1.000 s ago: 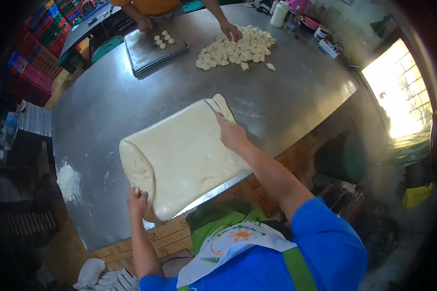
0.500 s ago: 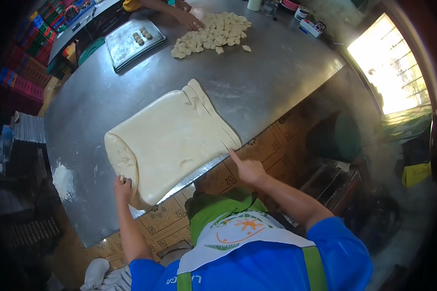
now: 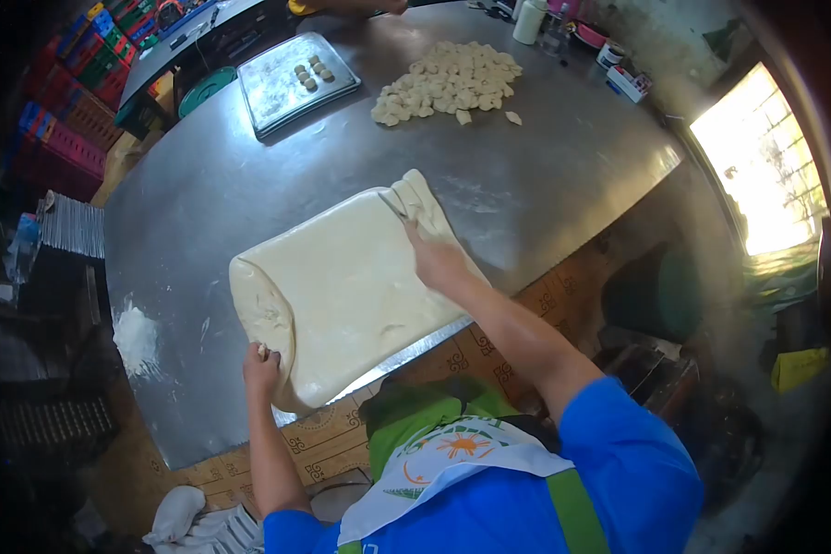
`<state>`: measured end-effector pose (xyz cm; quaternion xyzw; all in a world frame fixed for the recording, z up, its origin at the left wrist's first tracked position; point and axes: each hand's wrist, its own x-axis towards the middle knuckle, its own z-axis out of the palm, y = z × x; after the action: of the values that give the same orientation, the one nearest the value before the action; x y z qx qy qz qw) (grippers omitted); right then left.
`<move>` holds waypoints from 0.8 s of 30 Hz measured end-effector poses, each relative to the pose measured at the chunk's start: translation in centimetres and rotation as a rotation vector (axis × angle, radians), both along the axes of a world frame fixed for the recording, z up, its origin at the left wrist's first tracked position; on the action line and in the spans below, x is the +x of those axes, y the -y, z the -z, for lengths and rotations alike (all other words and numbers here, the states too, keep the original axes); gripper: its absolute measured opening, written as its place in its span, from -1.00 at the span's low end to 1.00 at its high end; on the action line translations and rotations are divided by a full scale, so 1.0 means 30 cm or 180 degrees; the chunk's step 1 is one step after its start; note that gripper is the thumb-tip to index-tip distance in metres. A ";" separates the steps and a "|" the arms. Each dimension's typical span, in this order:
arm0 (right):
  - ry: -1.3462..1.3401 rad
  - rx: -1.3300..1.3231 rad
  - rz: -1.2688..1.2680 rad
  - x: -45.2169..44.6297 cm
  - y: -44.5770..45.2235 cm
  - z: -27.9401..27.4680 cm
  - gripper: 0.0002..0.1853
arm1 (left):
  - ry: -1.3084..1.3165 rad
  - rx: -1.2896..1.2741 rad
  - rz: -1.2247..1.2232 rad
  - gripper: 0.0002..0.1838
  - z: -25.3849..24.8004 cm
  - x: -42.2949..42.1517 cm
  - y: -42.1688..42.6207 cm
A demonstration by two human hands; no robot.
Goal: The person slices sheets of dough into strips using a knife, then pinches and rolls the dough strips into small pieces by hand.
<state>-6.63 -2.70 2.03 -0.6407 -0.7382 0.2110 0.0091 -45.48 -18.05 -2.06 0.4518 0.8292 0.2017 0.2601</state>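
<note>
A large, smooth sheet of pale dough [image 3: 342, 286] lies on the metal table near its front edge, with its left side folded over. My left hand [image 3: 260, 371] is closed at the lower left corner, and a small pale bit of dough [image 3: 263, 351] shows between the fingers. Over the far right part of the sheet, my right hand [image 3: 439, 263] is closed around what looks like a thin dark blade [image 3: 393, 205]. Its tip meets the dough beside a narrow strip [image 3: 415, 189] along the right edge. The handle is hidden in my fingers.
Many cut dough pieces [image 3: 457, 83] are heaped at the back. Left of them, a metal tray [image 3: 272, 97] carries several small dough balls. Flour [image 3: 137, 340] is piled at the left. A co-worker's arm [image 3: 355, 6] shows at the top. Bottles [image 3: 530, 20] stand behind.
My right hand has moved from the near right corner to the far right part of the sheet. My left hand keeps its place at the dough. The co-worker's hand has left the heap.
</note>
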 end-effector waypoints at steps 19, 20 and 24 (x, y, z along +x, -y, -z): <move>0.0201 -0.1241 -0.0350 0.465 0.800 -0.031 -0.21 | -0.0004 0.0197 0.0217 -0.63 0.082 -0.058 -0.004; 0.0206 -0.1216 -0.0367 0.507 0.844 -0.038 -0.21 | -0.0089 0.0136 0.0224 -0.59 0.088 -0.059 -0.002; 0.0047 -0.1049 -0.0248 0.467 0.755 -0.097 -0.22 | -0.0125 0.0159 0.0161 -0.58 0.082 -0.047 0.001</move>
<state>7.38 -25.36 4.94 -0.6059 -0.7179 0.3246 -0.1098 -46.89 -18.09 -4.52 0.4828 0.8172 0.2068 0.2375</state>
